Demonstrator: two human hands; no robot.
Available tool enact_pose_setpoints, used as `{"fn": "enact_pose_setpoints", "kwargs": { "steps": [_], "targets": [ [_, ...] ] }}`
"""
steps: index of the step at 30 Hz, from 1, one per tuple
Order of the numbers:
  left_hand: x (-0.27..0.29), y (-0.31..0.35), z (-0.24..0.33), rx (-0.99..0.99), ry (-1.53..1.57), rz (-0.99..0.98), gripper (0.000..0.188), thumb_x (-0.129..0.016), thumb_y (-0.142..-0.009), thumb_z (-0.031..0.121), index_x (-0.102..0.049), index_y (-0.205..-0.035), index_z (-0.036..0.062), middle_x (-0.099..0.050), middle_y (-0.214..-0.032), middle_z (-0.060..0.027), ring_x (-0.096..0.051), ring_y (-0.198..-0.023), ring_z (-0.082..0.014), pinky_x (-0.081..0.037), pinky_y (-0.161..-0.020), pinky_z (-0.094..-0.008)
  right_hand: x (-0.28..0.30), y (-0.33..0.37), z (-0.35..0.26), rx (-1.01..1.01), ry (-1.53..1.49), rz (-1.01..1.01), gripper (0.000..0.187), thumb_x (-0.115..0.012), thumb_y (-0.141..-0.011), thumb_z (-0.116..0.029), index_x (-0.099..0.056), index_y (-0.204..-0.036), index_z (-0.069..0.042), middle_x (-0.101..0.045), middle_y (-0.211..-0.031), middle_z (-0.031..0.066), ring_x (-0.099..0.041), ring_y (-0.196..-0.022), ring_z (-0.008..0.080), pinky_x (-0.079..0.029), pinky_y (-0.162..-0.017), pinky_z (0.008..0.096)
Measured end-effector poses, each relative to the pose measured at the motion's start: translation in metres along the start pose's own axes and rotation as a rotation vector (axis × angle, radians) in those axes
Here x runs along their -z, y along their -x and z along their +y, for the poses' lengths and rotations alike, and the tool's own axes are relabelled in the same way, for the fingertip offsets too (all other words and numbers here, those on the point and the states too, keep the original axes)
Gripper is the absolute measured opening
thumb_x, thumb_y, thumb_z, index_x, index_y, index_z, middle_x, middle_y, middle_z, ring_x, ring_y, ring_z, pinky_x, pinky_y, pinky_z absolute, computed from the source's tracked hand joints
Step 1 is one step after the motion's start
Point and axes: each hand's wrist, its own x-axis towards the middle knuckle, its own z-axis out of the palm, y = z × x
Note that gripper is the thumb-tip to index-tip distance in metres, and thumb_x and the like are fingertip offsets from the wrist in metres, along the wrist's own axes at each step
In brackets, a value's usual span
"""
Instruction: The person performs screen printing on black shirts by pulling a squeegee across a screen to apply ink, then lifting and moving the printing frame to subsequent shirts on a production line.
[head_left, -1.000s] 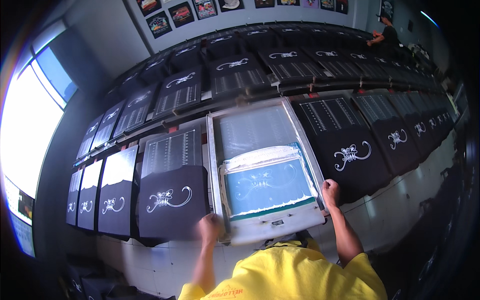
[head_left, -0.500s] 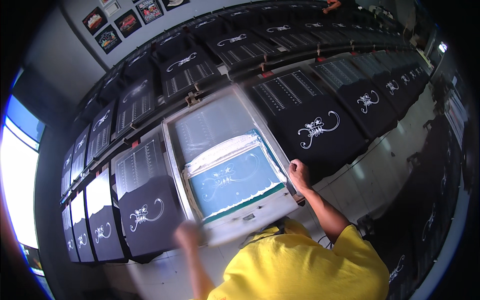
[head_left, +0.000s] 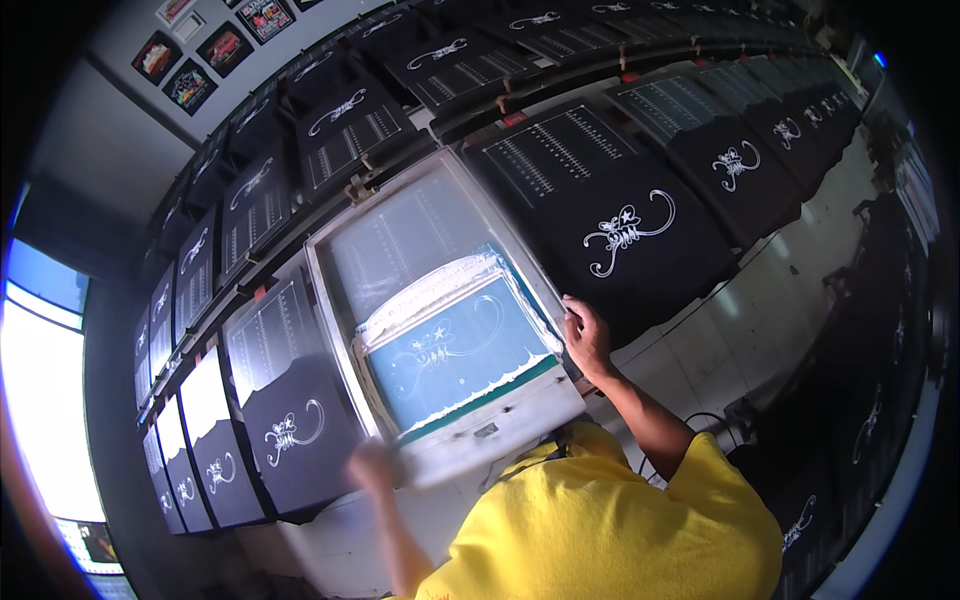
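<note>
A screen-printing frame (head_left: 460, 428) lies in front of me over a printing station. Its blue-green mesh (head_left: 440, 355) carries a pale scroll-and-star design, with thick white ink (head_left: 432, 293) banked along the far side and streaked at the edges. My right hand (head_left: 588, 338) is at the frame's right rail, its fingers curled closed against the edge. By the near left corner is my left hand (head_left: 372, 466), smeared by motion, so its fingers cannot be made out. Right of the frame lies a black cloth (head_left: 650, 245) printed with the white scroll design.
Another printed black cloth (head_left: 300, 425) lies to the left. Several more cloths stretch along the rows to both sides and behind. A metal hinge clamp (head_left: 358, 188) stands at the frame's far end. Pictures (head_left: 225, 48) hang on the far wall. A bright window (head_left: 45, 400) is at left.
The whole view has shifted, with the frame appearing slightly left and higher. My right hand sits a little farther up the right rail. The left hand stays near the corner, blurred in both.
</note>
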Motion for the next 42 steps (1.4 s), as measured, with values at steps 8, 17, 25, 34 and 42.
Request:
{"fn": "enact_pose_setpoints", "kwargs": {
  "steps": [8,17,25,34,42],
  "targets": [
    [0.025,-0.007,-0.008,-0.041,0.083,0.112,0.030,-0.066,-0.092,0.024,-0.070,-0.090,-0.0053,-0.070,-0.077,-0.0134,-0.066,-0.072,-0.0191,-0.049,-0.068,-0.0326,0.007,-0.002,-0.040,0.306,0.089,-0.007,0.025,-0.057,-0.091,-0.001,-0.060,-0.115,0.001,-0.065,-0.117,0.0179,-0.065,-0.106,0.0340,-0.053,-0.090,0.0373],
    [0.062,0.095,0.052,-0.177,0.617,-1.142,0.023,-0.056,-0.095,0.016,-0.072,-0.101,0.0004,-0.070,-0.081,-0.0056,-0.058,-0.064,-0.0126,-0.049,-0.062,-0.0280,0.033,0.071,-0.126,0.605,0.269,-0.822,0.053,-0.072,-0.084,-0.032,-0.057,-0.125,-0.003,-0.061,-0.126,0.0128,-0.056,-0.119,0.0316,-0.048,-0.096,0.0432],
    [-0.033,0.129,0.041,-0.199,0.706,-1.071,0.034,-0.049,-0.102,0.023,-0.059,-0.125,-0.0005,-0.071,-0.085,-0.0064,-0.060,-0.066,-0.0118,-0.045,-0.055,-0.0261,0.009,0.075,-0.129,0.878,0.598,-1.010,0.082,-0.074,-0.071,-0.022,-0.042,-0.145,-0.008,-0.056,-0.128,0.0107,-0.051,-0.116,0.0279,-0.045,-0.093,0.0453],
    [-0.048,0.126,0.069,0.352,1.274,-1.170,0.042,-0.040,-0.106,0.035,-0.056,-0.126,0.0006,-0.069,-0.090,-0.0079,-0.058,-0.066,-0.0118,-0.042,-0.053,-0.0245,-0.012,0.063,-0.159,0.830,0.563,-0.727,0.039,-0.067,-0.072,-0.010,-0.060,-0.111,-0.006,-0.063,-0.095,0.0060,-0.060,-0.089,0.0267,-0.048,-0.074,0.0412],
    [-0.034,0.124,0.082,0.382,1.241,-1.144,0.048,-0.036,-0.107,0.038,-0.059,-0.123,-0.0014,-0.066,-0.081,-0.0050,-0.044,-0.053,-0.0096,-0.037,-0.049,-0.0240,-0.019,0.038,-0.168,0.804,0.486,-0.706,0.027,-0.065,-0.068,-0.005,-0.061,-0.095,-0.008,-0.062,-0.096,0.0032,-0.059,-0.092,0.0247,-0.049,-0.079,0.0389]
  ]
}}
